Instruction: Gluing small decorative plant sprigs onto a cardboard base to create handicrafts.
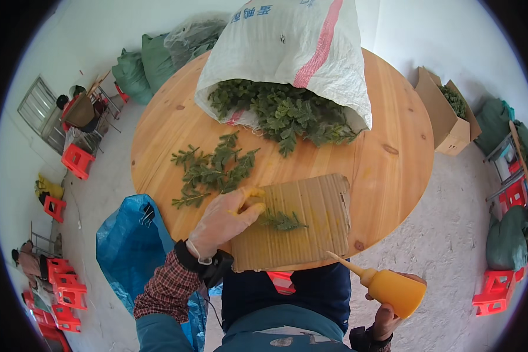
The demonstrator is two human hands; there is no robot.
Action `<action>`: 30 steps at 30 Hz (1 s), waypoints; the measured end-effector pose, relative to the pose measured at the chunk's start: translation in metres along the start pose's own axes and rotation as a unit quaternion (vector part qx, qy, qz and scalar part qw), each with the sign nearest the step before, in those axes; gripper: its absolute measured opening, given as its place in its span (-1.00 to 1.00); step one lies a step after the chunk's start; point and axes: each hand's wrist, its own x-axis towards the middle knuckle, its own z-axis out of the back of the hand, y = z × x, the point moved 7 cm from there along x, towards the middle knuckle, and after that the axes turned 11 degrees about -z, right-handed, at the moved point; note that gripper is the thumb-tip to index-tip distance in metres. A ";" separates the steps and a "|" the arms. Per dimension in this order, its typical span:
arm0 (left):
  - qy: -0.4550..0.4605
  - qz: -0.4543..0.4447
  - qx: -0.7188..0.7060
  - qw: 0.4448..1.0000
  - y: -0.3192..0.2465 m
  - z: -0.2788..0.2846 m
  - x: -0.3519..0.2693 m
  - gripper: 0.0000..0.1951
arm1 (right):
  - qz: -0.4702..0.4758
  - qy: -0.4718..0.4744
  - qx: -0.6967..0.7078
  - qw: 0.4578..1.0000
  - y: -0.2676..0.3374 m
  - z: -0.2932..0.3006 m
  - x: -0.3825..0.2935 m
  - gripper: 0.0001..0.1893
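My left hand, in a thin translucent glove with yellow-stained fingertips, is over the left part of a corrugated cardboard sheet. Its thumb and fingers are bent at the left end of a small green conifer sprig on the sheet; whether they pinch it I cannot tell. Bare and off the table's edge, my right hand grips a squeeze bottle of yellow-orange stuff, its long nozzle pointing up left to the sheet's lower right corner. Several loose conifer sprigs lie left above the sheet.
A white woven sack full of conifer branches lies open on the round wooden table. A blue bag with a binder clip hangs at the table's left edge. Red stools, green sacks, an open carton and other people stand around.
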 end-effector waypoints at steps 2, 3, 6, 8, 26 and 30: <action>-0.106 0.000 0.028 0.994 -0.006 0.012 -0.010 -0.66 | -0.003 0.006 -0.003 1.000 0.001 -0.005 0.001 -0.12; -0.107 0.002 0.025 0.994 -0.006 0.008 -0.015 -0.66 | -0.004 0.008 -0.004 1.000 0.002 -0.007 0.001 -0.10; -0.182 -0.165 0.251 0.936 -0.044 0.004 -0.031 -0.62 | -0.003 0.010 -0.006 1.000 0.005 -0.011 0.001 -0.09; -0.160 -0.185 0.283 0.927 -0.063 -0.009 -0.034 -0.61 | -0.004 0.010 -0.006 1.000 0.006 -0.014 0.001 -0.09; -0.096 -0.194 0.266 0.939 -0.050 -0.040 -0.080 -0.61 | -0.054 0.009 0.030 0.998 0.019 -0.017 -0.002 -0.02; -0.129 -0.189 0.241 0.943 -0.045 -0.042 -0.087 -0.58 | -0.061 0.010 0.043 0.997 0.022 -0.021 0.003 -0.01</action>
